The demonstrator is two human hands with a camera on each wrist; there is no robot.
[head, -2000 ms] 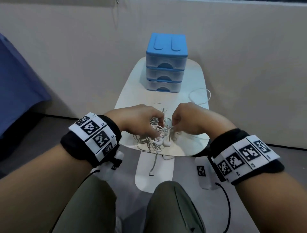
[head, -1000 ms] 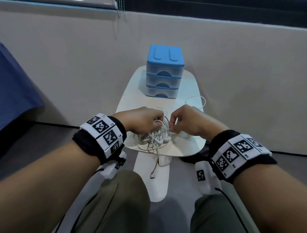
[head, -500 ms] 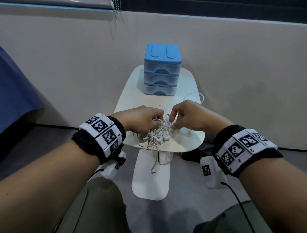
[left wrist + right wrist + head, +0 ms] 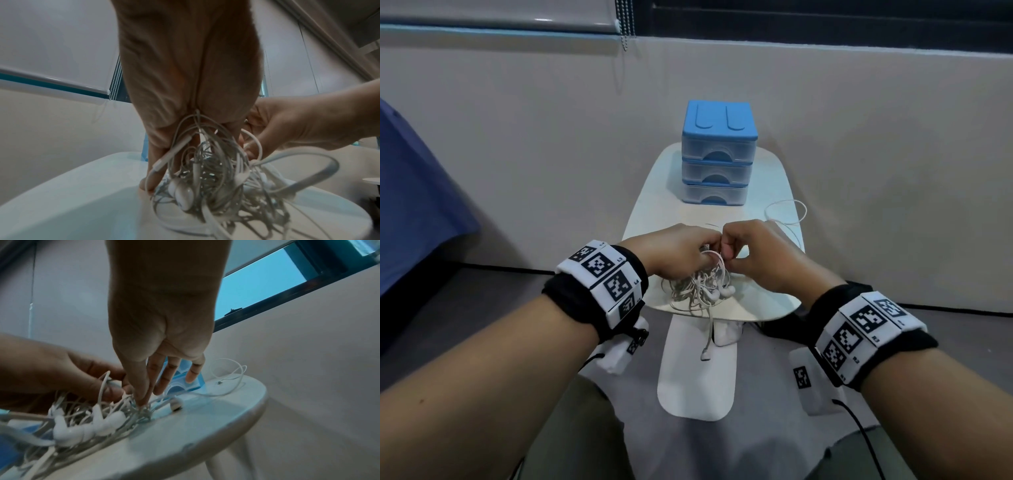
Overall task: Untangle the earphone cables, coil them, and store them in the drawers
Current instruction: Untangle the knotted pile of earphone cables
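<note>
Tangled white earphone cables (image 4: 700,287) sit in a heap at the near edge of the white side table (image 4: 654,205), about 6 o'clock from the drawer unit. One plug end dangles over the table edge. Individual strands cannot be traced; several earbuds (image 4: 82,430) show in the knot.

Left hand (image 4: 676,253), at 9 o'clock of the heap, has fingers curled into the cables, loops caught between them (image 4: 193,129). Right hand (image 4: 760,260), at 3 o'clock, pinches strands at the heap's top, thumb and forefinger together; exact strand hidden by knuckles.

A separate loose cable (image 4: 786,214) lies near the table's right rim, partly cut off behind the right hand.

Blue three-drawer unit (image 4: 717,154) stands at the far end, drawers closed.
</note>
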